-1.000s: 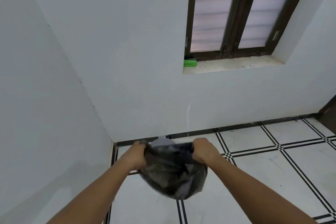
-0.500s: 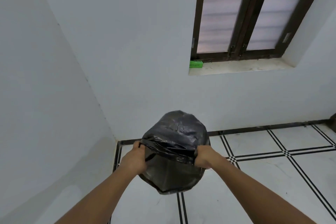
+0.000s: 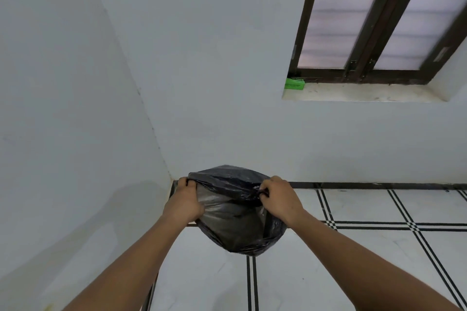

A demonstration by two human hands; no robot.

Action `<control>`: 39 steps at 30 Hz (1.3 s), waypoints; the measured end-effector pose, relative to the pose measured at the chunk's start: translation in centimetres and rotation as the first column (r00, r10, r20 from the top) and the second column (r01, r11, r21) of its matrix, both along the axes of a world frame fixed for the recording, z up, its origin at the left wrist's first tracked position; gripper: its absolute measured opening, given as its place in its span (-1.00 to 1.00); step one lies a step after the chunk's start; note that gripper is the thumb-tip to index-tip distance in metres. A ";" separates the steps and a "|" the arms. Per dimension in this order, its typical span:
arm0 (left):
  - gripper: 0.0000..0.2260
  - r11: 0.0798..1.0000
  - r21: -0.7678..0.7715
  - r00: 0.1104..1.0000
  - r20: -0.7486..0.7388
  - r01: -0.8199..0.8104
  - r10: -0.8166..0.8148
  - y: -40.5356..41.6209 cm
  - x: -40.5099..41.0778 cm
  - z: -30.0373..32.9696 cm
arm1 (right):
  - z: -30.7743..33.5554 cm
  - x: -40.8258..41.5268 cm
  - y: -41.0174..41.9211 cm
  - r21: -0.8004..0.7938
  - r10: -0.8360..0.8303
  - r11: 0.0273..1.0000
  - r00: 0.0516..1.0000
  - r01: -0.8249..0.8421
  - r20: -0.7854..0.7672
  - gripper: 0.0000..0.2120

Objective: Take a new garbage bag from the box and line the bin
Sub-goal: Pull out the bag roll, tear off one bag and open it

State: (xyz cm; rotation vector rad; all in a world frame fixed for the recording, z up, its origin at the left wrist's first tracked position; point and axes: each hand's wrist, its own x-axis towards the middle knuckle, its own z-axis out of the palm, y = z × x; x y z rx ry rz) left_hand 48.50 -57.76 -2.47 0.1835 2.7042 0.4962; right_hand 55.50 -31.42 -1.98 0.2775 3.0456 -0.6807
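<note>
A black garbage bag [image 3: 235, 222] hangs puffed with air in front of me, above the tiled floor near the room's corner. My left hand [image 3: 184, 203] grips the left side of the bag's mouth. My right hand [image 3: 279, 199] pinches the right side of the mouth, fingers curled round the plastic. The mouth is stretched between both hands. A small green box [image 3: 294, 83] lies on the left end of the window sill. No bin is in view.
White walls meet in a corner [image 3: 161, 154] just left of the bag. A dark-framed window [image 3: 379, 20] sits high on the right above a dusty sill [image 3: 366, 93]. White floor tiles with black stripes [image 3: 353, 247] spread to the right.
The bag ballooned upward between my hands half a second ago and has now sunk lower and flatter. Both hands kept their grip on the mouth.
</note>
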 end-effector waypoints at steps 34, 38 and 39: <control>-0.46 0.988 -0.045 0.989 0.023 0.150 -0.149 -4.1 -15.6 0.2 | -0.2 -15.1 -4.6 -0.265 -0.178 0.938 0.967 0.224 0.184 -0.88; -0.44 0.985 -0.042 0.984 0.055 0.170 -0.167 -3.4 -16.6 -0.4 | -1.0 -16.1 -4.3 -0.250 -0.173 0.944 0.967 0.217 0.187 -0.83; -0.45 0.984 -0.040 0.983 0.060 0.174 -0.172 -3.3 -16.9 -0.6 | -1.2 -16.4 -4.2 -0.243 -0.175 0.946 0.968 0.216 0.177 -0.81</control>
